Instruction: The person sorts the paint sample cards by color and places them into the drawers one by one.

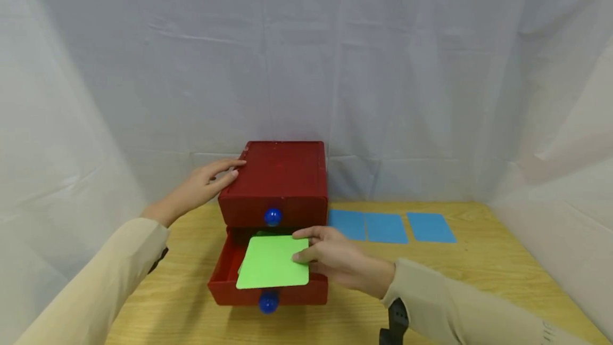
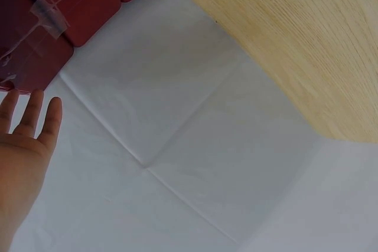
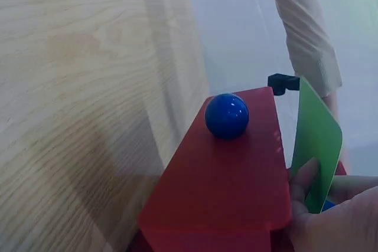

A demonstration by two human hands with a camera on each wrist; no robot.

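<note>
Table (image 1: 479, 276): light wood grain, smooth matt finish.
Red drawer box (image 1: 280, 174): painted, semi-matt; clear tape strips on its side.
Blue knob (image 3: 227, 115): glossy, smooth.
Green card (image 1: 273, 262): thin, matt.
Blue cards (image 1: 385, 227): matt.
Backdrop (image 1: 306, 57): white creased cloth.

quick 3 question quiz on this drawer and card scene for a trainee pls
1. True or false: the lower drawer of the red chest is pulled open.
2. How many blue cards lie on the table right of the chest? A) two B) three C) four
3. Fill in: the right hand pinches a ____ card over the lower drawer.

Key:
1. True; the upper drawer with its blue knob is closed.
2. B
3. green; meanwhile the left hand rests with straight fingers on the chest's top left edge.
</note>
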